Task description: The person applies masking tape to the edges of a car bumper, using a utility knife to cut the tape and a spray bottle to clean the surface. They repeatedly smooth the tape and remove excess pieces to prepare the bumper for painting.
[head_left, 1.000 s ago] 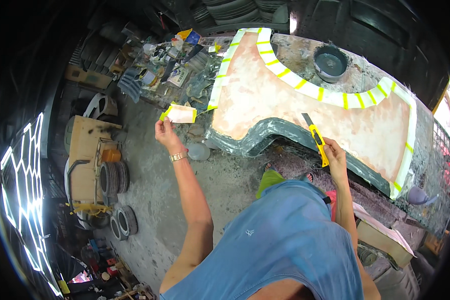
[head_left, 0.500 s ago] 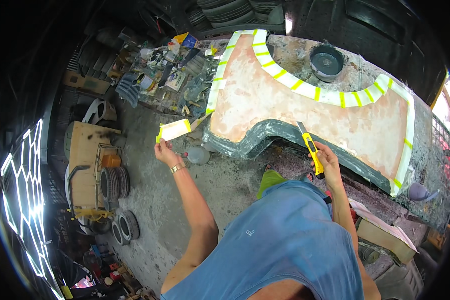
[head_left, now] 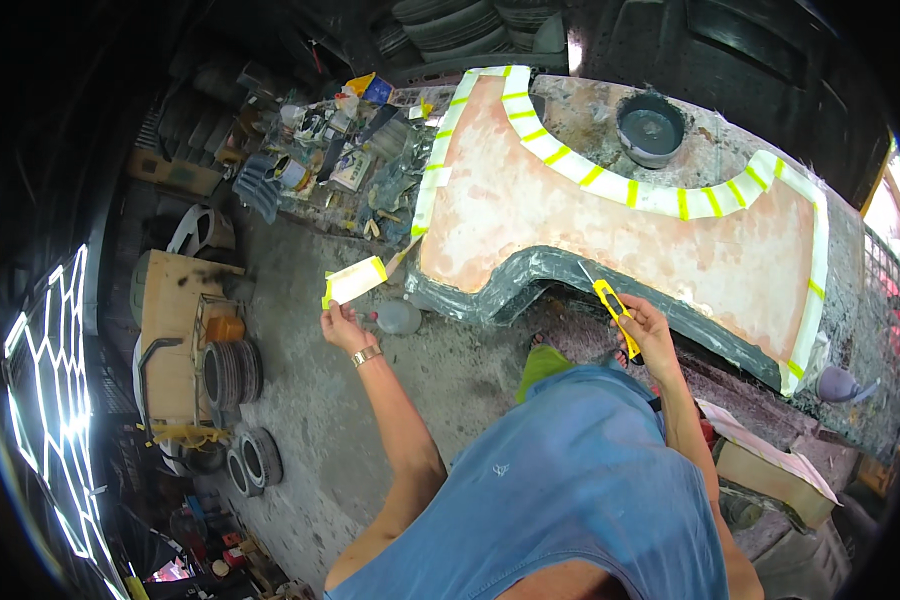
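Note:
My left hand [head_left: 346,327] pinches the lower end of a white strip [head_left: 356,281] with yellow tape at both ends. It is held up over the floor, left of the workbench. In my right hand [head_left: 644,330] is a yellow utility knife [head_left: 617,312], its blade out and pointing up toward the panel. The large panel [head_left: 590,235] lies on the bench in front of me, patchy pink and beige. White strips [head_left: 610,187] joined by short yellow tape pieces line its curved far edge and both sides. Dark grey material [head_left: 530,268] covers its near edge.
A round tub of grey stuff [head_left: 652,128] stands behind the panel. Cluttered cans and rags [head_left: 350,160] cover the bench's left end. A plastic bottle [head_left: 399,317] is beside my left hand. Tyres [head_left: 232,373] and a wooden board [head_left: 175,330] stand farther left.
My left hand has shifted slightly right and down with the strip. My right hand has moved a little left, and the knife now tilts more to the left.

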Action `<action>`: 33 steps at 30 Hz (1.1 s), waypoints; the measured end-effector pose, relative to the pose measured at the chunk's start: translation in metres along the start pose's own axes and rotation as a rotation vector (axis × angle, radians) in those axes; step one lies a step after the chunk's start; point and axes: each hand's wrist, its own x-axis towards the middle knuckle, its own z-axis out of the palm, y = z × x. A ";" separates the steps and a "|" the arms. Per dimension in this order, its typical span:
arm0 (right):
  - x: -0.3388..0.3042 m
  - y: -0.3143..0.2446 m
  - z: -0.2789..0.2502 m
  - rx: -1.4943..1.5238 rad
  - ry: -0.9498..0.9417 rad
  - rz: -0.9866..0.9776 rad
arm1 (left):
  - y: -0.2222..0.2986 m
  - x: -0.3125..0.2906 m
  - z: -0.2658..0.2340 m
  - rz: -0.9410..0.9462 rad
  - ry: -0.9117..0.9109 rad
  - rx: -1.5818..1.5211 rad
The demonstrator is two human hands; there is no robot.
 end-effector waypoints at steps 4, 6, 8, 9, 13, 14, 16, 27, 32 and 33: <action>-0.001 0.001 0.000 0.002 0.002 0.017 | 0.030 -0.002 0.026 0.229 -0.161 0.077; -0.001 0.000 0.001 0.007 -0.009 0.027 | 0.043 -0.002 0.048 0.346 -0.269 0.088; -0.001 -0.001 0.002 0.025 -0.021 0.036 | 0.053 -0.004 0.073 0.388 -0.359 0.079; 0.000 -0.001 0.002 0.019 -0.021 0.034 | 0.057 -0.007 0.085 0.412 -0.408 0.060; 0.000 -0.001 0.002 0.005 -0.012 0.017 | 0.072 -0.029 0.120 0.582 -0.675 0.139; 0.000 -0.001 0.002 0.002 -0.009 0.012 | 0.074 -0.037 0.126 0.641 -0.718 0.207; -0.001 0.001 0.000 0.014 0.002 0.020 | 0.078 -0.055 0.136 0.732 -0.794 0.358; 0.002 -0.001 -0.002 -0.086 0.068 -0.011 | 0.032 -0.160 0.115 1.010 -1.174 0.602; 0.042 -0.013 0.007 -0.408 0.153 -0.205 | 0.022 -0.158 0.101 0.931 -1.184 0.520; 0.053 -0.016 0.009 -0.506 0.175 -0.216 | 0.020 -0.155 0.099 0.961 -1.214 0.502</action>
